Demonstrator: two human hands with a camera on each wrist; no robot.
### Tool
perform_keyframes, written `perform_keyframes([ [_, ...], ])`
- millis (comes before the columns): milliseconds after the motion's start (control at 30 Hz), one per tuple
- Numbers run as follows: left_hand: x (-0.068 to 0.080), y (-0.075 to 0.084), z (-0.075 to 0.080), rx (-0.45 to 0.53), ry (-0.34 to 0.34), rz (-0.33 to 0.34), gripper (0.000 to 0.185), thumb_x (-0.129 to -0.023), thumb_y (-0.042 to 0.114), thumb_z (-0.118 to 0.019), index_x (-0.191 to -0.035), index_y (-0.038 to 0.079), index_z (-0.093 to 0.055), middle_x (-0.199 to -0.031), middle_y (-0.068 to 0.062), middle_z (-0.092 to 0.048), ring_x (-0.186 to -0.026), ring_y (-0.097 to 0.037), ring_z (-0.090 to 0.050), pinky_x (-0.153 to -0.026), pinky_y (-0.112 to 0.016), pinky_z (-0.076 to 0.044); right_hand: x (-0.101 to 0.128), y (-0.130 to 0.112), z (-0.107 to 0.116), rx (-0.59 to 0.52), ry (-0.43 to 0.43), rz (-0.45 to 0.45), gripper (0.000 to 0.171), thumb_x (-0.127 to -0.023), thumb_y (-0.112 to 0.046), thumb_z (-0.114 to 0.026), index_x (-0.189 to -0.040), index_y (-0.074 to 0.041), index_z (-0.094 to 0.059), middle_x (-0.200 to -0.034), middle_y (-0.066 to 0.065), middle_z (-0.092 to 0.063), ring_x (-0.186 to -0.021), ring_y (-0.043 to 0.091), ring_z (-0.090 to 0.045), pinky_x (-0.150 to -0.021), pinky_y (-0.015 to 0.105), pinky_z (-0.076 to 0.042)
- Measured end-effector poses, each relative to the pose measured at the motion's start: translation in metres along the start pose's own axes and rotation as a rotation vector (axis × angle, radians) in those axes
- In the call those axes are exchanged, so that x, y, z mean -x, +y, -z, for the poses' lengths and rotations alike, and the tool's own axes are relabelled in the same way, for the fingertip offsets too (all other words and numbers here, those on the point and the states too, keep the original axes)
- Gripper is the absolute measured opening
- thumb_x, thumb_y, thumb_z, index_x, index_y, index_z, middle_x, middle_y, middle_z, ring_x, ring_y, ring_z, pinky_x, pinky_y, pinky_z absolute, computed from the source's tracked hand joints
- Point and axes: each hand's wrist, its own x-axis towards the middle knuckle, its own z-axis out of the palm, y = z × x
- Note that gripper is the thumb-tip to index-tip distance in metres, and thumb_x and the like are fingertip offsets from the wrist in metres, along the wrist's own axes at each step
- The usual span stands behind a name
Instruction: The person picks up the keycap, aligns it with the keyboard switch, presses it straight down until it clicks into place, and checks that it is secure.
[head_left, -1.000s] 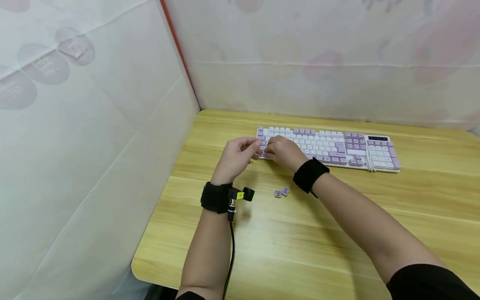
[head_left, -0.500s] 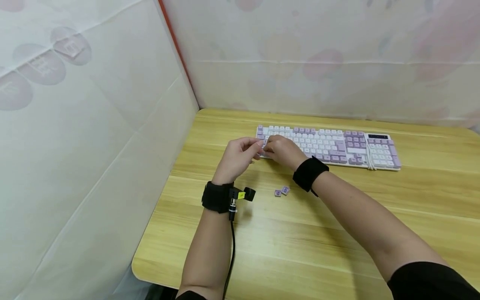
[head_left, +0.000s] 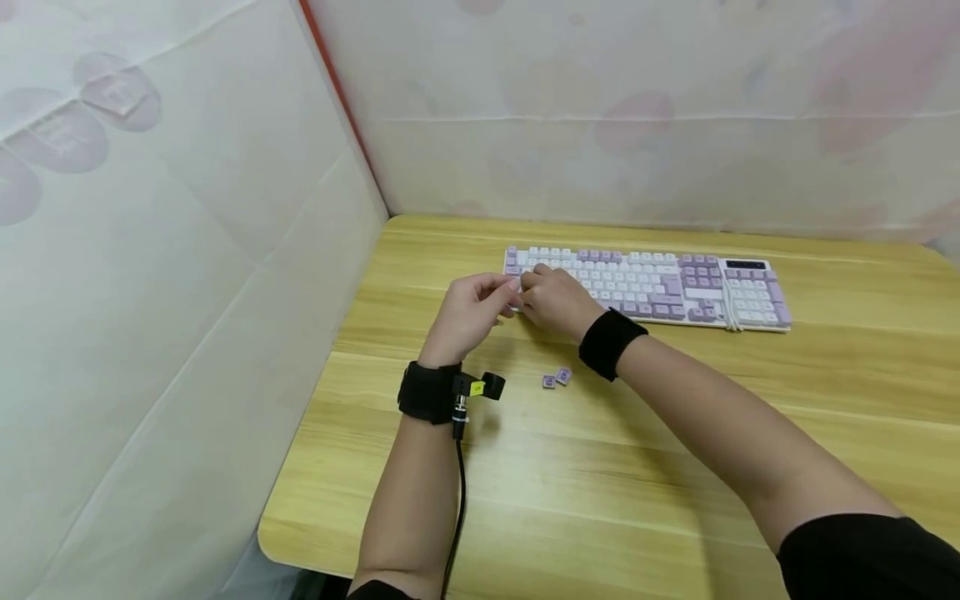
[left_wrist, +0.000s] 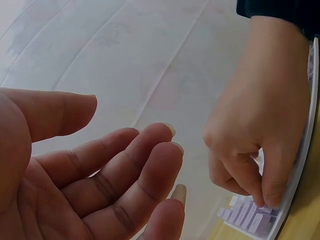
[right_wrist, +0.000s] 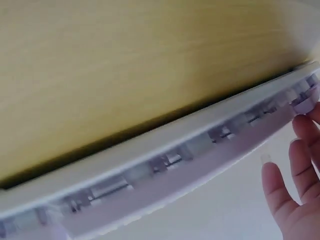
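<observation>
A white and purple keyboard (head_left: 703, 293) lies toward the back of the table. Over its front left corner, my right hand (head_left: 558, 302) pinches a purple keycap (left_wrist: 264, 208) between thumb and index finger; the fingertips hide much of it. In the right wrist view that keycap (right_wrist: 303, 106) looks tilted at the end of the bottom key row. My left hand (head_left: 463, 319) hovers just left of the right one, fingers loosely bent. The left wrist view shows its thumb apart from the fingers, with nothing between them. Two loose purple keycaps (head_left: 557, 379) lie on the table in front.
A white cable (head_left: 729, 304) is looped around the keyboard's right part. The wooden table (head_left: 600, 492) meets a patterned cloth wall (head_left: 615, 167) at the back and another on the left. A black cable (head_left: 458, 508) runs along the left forearm from the wrist camera.
The head view has shifted slightly, moving the scene left and up. Both hands stay nearly in place at the keyboard's left end, the right fingers shifting only a little. The loose keycaps have not moved.
</observation>
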Motion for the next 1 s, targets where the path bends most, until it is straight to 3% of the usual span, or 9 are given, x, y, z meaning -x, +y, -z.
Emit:
perform_keyframes([
  [233,-0.001,0.0,0.002,-0.001,-0.016,-0.006,0.036,-0.101,0.031,-0.057,-0.119,0.003,-0.068,-0.101,-0.016,-0.072,-0.089,-0.03,-0.068,-0.07,-0.031,-0.055,-0.002,-0.004,0.0,0.079,-0.068,-0.032,0.026,-0.1,-0.025,-0.058,-0.087,-0.01,-0.074,-0.087,0.005,-0.06,-0.09,0.027,-0.051,-0.076,0.044,-0.048],
  [433,-0.002,-0.001,0.007,-0.002,-0.001,-0.008,0.031,-0.101,0.032,-0.057,-0.115,0.007,-0.07,-0.103,-0.017,-0.072,-0.09,-0.03,-0.068,-0.077,-0.043,-0.056,-0.001,-0.001,-0.005,0.099,-0.087,0.007,0.023,-0.099,-0.024,-0.059,-0.101,-0.011,-0.078,-0.104,0.008,-0.065,-0.099,0.03,-0.056,-0.082,0.047,-0.052],
  [567,-0.003,-0.003,0.009,-0.005,0.015,-0.002,0.029,-0.101,0.032,-0.057,-0.112,0.009,-0.071,-0.103,-0.017,-0.072,-0.087,-0.025,-0.068,-0.079,-0.046,-0.056,0.001,0.004,-0.006,0.028,-0.083,0.031,0.022,-0.098,-0.021,-0.06,-0.113,-0.015,-0.076,-0.108,0.009,-0.065,-0.097,0.03,-0.057,-0.079,0.043,-0.052],
  [800,-0.005,-0.006,0.009,-0.004,0.032,0.01,0.027,-0.101,0.031,-0.058,-0.11,0.009,-0.072,-0.097,-0.01,-0.072,-0.086,-0.024,-0.067,-0.079,-0.046,-0.055,0.016,0.007,0.005,-0.174,-0.096,0.0,0.017,-0.095,-0.013,-0.063,-0.103,-0.01,-0.078,-0.114,0.014,-0.067,-0.104,0.032,-0.06,-0.092,0.046,-0.05],
  [933,-0.006,-0.008,0.008,-0.005,0.028,-0.005,0.027,-0.101,0.03,-0.058,-0.109,0.008,-0.072,-0.096,-0.011,-0.072,-0.087,-0.026,-0.067,-0.082,-0.053,-0.054,0.028,0.004,0.016,-0.27,-0.139,-0.065,0.018,-0.093,-0.011,-0.067,-0.107,-0.006,-0.076,-0.106,0.01,-0.067,-0.096,0.024,-0.064,-0.086,0.038,-0.053],
  [1000,-0.006,-0.008,0.008,-0.016,0.019,-0.008,0.027,-0.101,0.03,-0.058,-0.109,0.009,-0.072,-0.097,-0.011,-0.072,-0.087,-0.027,-0.067,-0.08,-0.048,-0.055,0.035,0.002,0.02,-0.302,-0.186,-0.098,0.019,-0.092,-0.012,-0.068,-0.108,-0.006,-0.076,-0.103,0.008,-0.067,-0.092,0.021,-0.064,-0.082,0.036,-0.054],
])
